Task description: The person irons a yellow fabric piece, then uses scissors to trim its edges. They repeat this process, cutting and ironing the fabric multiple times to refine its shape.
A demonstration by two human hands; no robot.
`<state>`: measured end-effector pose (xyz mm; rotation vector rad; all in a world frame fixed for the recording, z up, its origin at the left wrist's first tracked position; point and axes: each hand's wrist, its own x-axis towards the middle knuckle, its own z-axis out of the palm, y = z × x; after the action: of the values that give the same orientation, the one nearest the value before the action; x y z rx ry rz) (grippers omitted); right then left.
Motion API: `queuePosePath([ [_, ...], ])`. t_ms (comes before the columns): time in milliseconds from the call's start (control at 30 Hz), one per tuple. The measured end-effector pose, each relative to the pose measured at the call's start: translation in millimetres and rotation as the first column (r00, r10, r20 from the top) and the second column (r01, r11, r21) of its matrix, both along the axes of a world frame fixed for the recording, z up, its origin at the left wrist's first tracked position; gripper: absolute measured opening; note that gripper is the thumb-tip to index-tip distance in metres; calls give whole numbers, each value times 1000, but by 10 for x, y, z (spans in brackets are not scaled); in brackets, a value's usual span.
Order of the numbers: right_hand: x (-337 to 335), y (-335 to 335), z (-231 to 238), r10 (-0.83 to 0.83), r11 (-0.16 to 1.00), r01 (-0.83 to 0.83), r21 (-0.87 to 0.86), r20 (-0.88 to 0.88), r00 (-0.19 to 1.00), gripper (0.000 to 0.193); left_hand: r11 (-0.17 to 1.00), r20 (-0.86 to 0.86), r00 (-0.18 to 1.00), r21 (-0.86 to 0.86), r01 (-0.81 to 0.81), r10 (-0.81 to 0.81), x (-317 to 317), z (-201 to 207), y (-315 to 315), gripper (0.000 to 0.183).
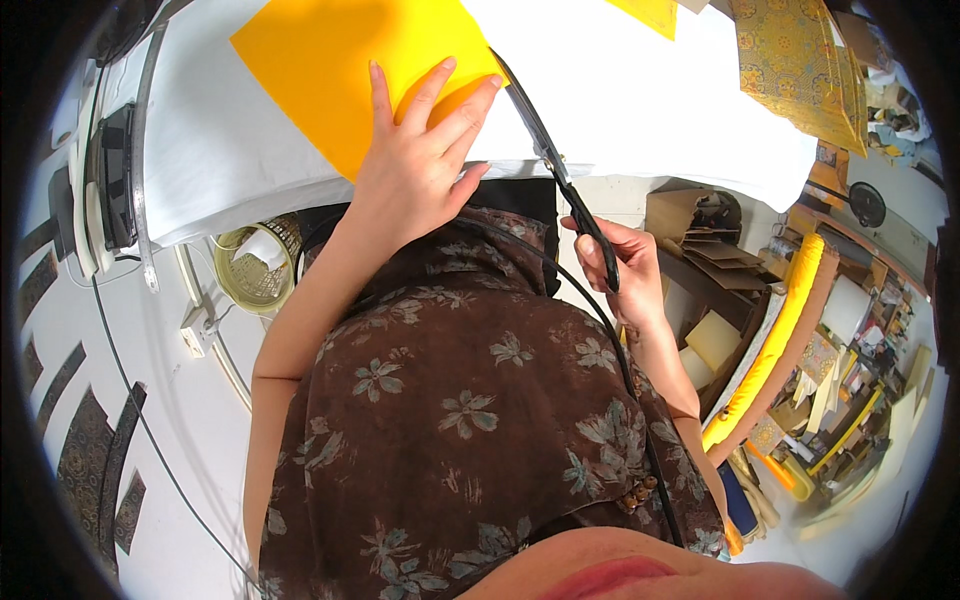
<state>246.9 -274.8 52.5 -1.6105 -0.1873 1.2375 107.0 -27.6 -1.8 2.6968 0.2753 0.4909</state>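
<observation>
A yellow sheet, of cloth or paper, lies on the white-covered table in front of me. My left hand rests on its near right part, palm down with fingers spread. In my right hand, just off the table's near edge, is a long pair of scissors, gripped by the black handles. Its dark blades point away from me and to the left. They reach the right corner of the yellow sheet, close to my left fingertips. I cannot make out whether the blades touch it.
Patterned gold brocade sheets lie at the table's right end. A yellow roll stands to my right, beside opened cardboard boxes. Below the table's left part is a pale green wastebasket. A black cable runs down at the left.
</observation>
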Motion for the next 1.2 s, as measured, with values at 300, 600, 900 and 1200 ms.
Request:
queuePosePath([
  [300,18,-2,4,-1,1000,0,-24,-20,1000,34,1000,0,1000,-8,-1,1,-5,7,-3,63],
  [600,46,163,-18,-14,999,14,39,-20,1000,38,1000,6,1000,-25,4,-4,-4,28,9,64],
  [900,15,220,-2,-5,1000,5,24,8,1000,32,999,44,999,-39,9,-7,2,15,9,58],
  [1200,-61,235,15,-22,1000,23,-13,44,999,30,999,51,999,-53,12,-10,-2,27,7,55],
])
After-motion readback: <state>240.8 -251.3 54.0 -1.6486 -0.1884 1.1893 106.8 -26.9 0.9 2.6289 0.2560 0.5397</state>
